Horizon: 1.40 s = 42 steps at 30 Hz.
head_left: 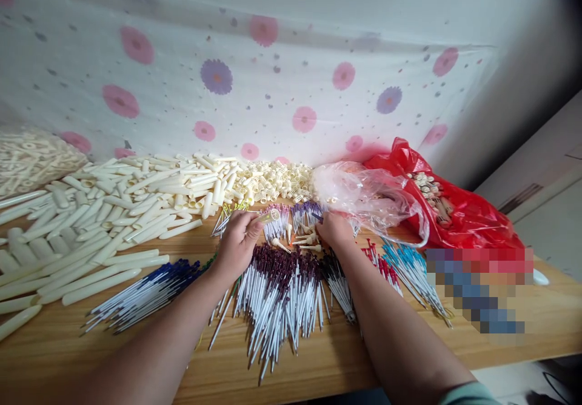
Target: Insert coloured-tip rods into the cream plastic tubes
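Just beyond the fan of maroon-ended rods [282, 299], the left hand [239, 235] has thumb and fingers pinched round a cream tube [268, 216], while the right hand [335, 229] is curled, and I can't tell what its fingers grip. Small pointed pieces [280, 245] lie right behind that fan; blue-ended rods [140, 296] spread to its left, and the right forearm [386, 308] partly blocks black-ended ones [339, 287] to its right. A red bag [482, 226] slumps well off to its right.

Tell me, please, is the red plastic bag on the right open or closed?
Open: the red bag is parted at its mouth, and pale pieces show inside.
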{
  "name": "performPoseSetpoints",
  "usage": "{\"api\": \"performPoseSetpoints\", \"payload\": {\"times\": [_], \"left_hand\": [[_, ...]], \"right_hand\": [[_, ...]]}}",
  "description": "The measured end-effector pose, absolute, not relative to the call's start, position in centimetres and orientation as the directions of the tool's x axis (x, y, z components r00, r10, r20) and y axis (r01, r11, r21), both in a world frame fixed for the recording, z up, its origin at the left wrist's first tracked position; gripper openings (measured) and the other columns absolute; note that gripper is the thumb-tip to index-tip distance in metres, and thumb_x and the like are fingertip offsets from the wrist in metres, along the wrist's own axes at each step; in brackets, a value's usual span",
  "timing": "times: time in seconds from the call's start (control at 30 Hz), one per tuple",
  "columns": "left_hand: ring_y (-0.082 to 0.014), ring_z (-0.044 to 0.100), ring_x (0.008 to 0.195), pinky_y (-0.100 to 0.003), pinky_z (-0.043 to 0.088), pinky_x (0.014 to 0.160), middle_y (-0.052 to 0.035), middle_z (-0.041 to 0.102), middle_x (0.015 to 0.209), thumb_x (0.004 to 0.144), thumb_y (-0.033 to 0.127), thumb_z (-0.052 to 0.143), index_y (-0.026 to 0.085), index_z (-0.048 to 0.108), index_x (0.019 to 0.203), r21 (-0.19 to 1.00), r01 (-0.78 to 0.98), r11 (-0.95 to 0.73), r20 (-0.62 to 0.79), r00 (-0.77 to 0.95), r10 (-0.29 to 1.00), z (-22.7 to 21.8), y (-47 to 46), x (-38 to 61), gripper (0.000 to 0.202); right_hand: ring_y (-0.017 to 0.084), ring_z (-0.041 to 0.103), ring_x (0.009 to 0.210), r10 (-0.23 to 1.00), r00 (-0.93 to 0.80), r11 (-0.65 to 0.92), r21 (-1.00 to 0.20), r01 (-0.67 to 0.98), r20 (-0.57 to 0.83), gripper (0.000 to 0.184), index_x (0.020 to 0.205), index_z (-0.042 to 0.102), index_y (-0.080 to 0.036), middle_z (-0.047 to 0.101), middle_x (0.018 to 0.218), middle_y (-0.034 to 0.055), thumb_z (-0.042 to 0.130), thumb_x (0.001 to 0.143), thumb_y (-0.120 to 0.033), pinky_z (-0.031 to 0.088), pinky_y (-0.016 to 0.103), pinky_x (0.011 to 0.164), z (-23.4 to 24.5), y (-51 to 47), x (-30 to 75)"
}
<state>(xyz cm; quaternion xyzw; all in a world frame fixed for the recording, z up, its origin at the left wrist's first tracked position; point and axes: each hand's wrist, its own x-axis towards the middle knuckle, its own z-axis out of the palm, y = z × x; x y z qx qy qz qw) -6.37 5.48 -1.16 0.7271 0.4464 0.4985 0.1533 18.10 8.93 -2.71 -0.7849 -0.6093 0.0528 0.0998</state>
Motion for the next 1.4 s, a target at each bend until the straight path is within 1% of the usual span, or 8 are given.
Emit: {"api": "performPoseSetpoints", "payload": {"times": [0.27,0.4,0.7,0.87,1.0,1.17,1.3,1.4], "left_hand": [[-0.0200,0.054,0.081,-0.031,0.042,0.074,-0.0032,0.052,0.080,0.088,0.045,0.046,0.017,0.059,0.083,0.681,0.483,-0.550,0.571,0.121,0.812,-1.3,5.6,-6.3,0.031],[-0.0204,0.054,0.081,-0.031,0.042,0.074,-0.0037,0.053,0.081,0.088,0.042,0.047,0.016,0.059,0.084,0.679,0.492,-0.546,0.565,0.126,0.816,-1.1,5.5,-6.2,0.029],[-0.0209,0.055,0.082,-0.033,0.046,0.075,-0.0043,0.054,0.083,0.087,0.045,0.046,0.017,0.061,0.087,0.695,0.495,-0.522,0.538,0.124,0.834,-1.2,5.4,-6.0,0.032],[-0.0208,0.054,0.082,-0.032,0.044,0.075,-0.0036,0.054,0.081,0.086,0.048,0.047,0.017,0.060,0.082,0.740,0.445,-0.504,0.524,0.088,0.847,-1.3,5.6,-6.0,0.033],[-0.0165,0.053,0.074,-0.028,0.041,0.070,-0.0003,0.055,0.075,0.081,0.050,0.056,0.018,0.059,0.080,0.871,0.234,-0.431,0.432,0.049,0.900,-1.5,5.5,-5.9,0.033],[-0.0096,0.044,0.055,-0.023,0.034,0.054,0.0030,0.052,0.059,0.071,0.041,0.071,0.014,0.062,0.070,0.978,0.005,-0.210,0.207,0.150,0.967,-1.8,4.3,-4.7,0.028],[-0.0067,0.043,0.050,-0.021,0.032,0.049,0.0028,0.054,0.056,0.064,0.034,0.077,0.012,0.067,0.072,0.971,-0.223,-0.086,0.111,0.103,0.988,-1.3,3.6,-3.8,0.025],[-0.0050,0.043,0.048,-0.019,0.032,0.047,0.0016,0.057,0.058,0.060,0.029,0.079,0.011,0.066,0.068,0.930,-0.364,-0.055,0.079,0.051,0.996,-0.4,3.5,-4.0,0.023]], "right_hand": [[0.030,0.066,0.093,0.951,0.310,-0.305,-0.203,0.931,-0.004,0.029,0.098,0.069,-0.012,0.069,0.101,0.0182,0.050,0.079,-0.024,0.049,0.035,0.077,-2.7,9.2,18.3],[0.030,0.065,0.097,0.948,0.318,-0.311,-0.227,0.923,-0.007,0.032,0.101,0.068,-0.012,0.069,0.104,0.0178,0.052,0.080,-0.030,0.050,0.035,0.079,-2.8,9.4,18.3],[0.031,0.066,0.094,0.931,0.363,-0.353,-0.314,0.881,-0.026,0.027,0.095,0.070,-0.012,0.070,0.098,0.0182,0.053,0.077,-0.022,0.049,0.036,0.078,-3.1,9.7,18.5],[0.030,0.065,0.092,0.932,0.360,-0.313,-0.418,0.853,0.035,0.027,0.092,0.070,-0.010,0.069,0.093,0.0200,0.054,0.073,-0.022,0.045,0.033,0.076,-2.8,9.6,19.4],[0.024,0.063,0.077,0.956,0.283,-0.192,-0.560,0.806,0.078,0.022,0.081,0.068,-0.012,0.067,0.076,0.0117,0.053,0.073,-0.027,0.041,0.028,0.065,-1.5,8.5,18.9],[0.010,0.047,0.052,0.997,0.022,0.045,-0.762,0.646,0.077,0.024,0.074,0.061,-0.016,0.053,0.058,-0.0027,0.051,0.076,-0.038,0.035,0.021,0.052,0.6,4.8,14.7],[0.008,0.037,0.050,0.981,-0.177,0.150,-0.882,0.447,0.077,0.020,0.064,0.052,-0.017,0.042,0.054,-0.0053,0.056,0.073,-0.034,0.030,0.022,0.050,1.6,2.2,11.5],[0.008,0.037,0.053,0.957,-0.279,0.202,-0.881,0.428,0.084,0.016,0.062,0.050,-0.017,0.042,0.056,-0.0052,0.055,0.073,-0.027,0.031,0.022,0.053,1.8,1.3,10.7]]}}
